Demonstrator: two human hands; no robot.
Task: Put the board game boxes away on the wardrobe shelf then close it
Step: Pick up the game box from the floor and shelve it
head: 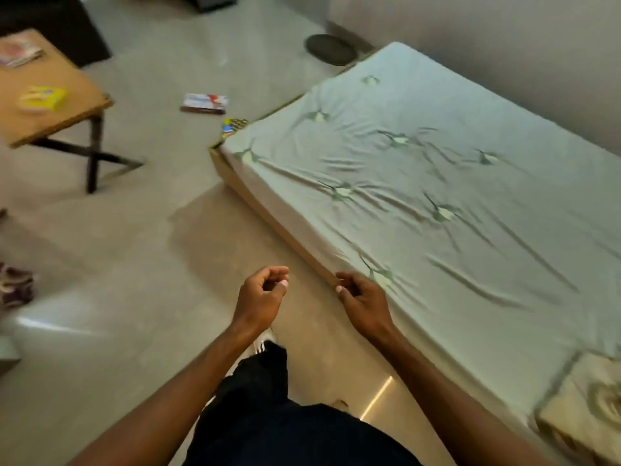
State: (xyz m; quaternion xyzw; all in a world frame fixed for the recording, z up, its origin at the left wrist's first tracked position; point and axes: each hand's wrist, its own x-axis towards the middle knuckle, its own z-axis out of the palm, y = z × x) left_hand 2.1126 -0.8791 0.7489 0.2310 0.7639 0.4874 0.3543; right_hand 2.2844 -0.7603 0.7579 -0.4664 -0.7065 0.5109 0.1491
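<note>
A white and red board game box (205,103) lies flat on the floor beyond the foot of the bed. A second, colourful box (233,126) peeks out at the bed's far corner, mostly hidden by the mattress. On the wooden table at the left sits a yellow box (43,98), and a pinkish box (18,52) lies near that table's far edge. My left hand (262,295) and my right hand (361,297) hang in front of me over the floor, fingers loosely curled, holding nothing. The wardrobe is out of view.
A low bed with a pale green sheet (437,196) fills the right side, with a pillow (584,405) at its near end. The wooden table (67,112) on crossed dark legs stands at the left. A dark round object (331,48) lies by the wall. Crumpled cloth (15,287) lies at the left edge.
</note>
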